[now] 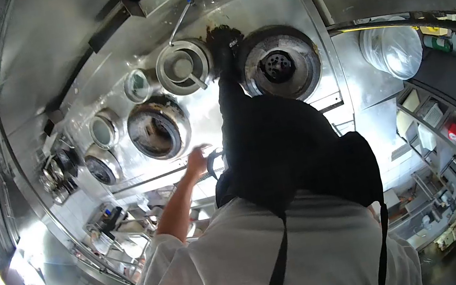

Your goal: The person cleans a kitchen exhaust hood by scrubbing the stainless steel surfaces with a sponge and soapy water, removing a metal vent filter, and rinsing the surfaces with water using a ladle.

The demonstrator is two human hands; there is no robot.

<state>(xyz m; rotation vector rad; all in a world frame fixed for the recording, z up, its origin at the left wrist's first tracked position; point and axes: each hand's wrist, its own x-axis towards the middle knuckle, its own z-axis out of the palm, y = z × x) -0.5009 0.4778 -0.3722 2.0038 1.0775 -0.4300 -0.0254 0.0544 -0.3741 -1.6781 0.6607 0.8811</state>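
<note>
My left hand [198,162] is at the front edge of the steel stove counter [200,120], beside a dark looped strap [214,162]. Its fingers look curled closed, and what they hold, if anything, is too small to make out. A large black cloth, apparently an apron [295,150], bulges up in front of my chest and covers much of the middle. Behind it my right hand is out of sight. Closest to my left hand is a round wok burner [159,130]. A ladle [198,81] rests in a round metal pot [204,56] farther back.
Another wok burner [277,67] is at the right, below a blackened patch. A bent tap [180,23] reaches over the pot. Round containers [102,131] line the left. At the right are a plastic-covered tub [401,49] and a shelf rack [440,127].
</note>
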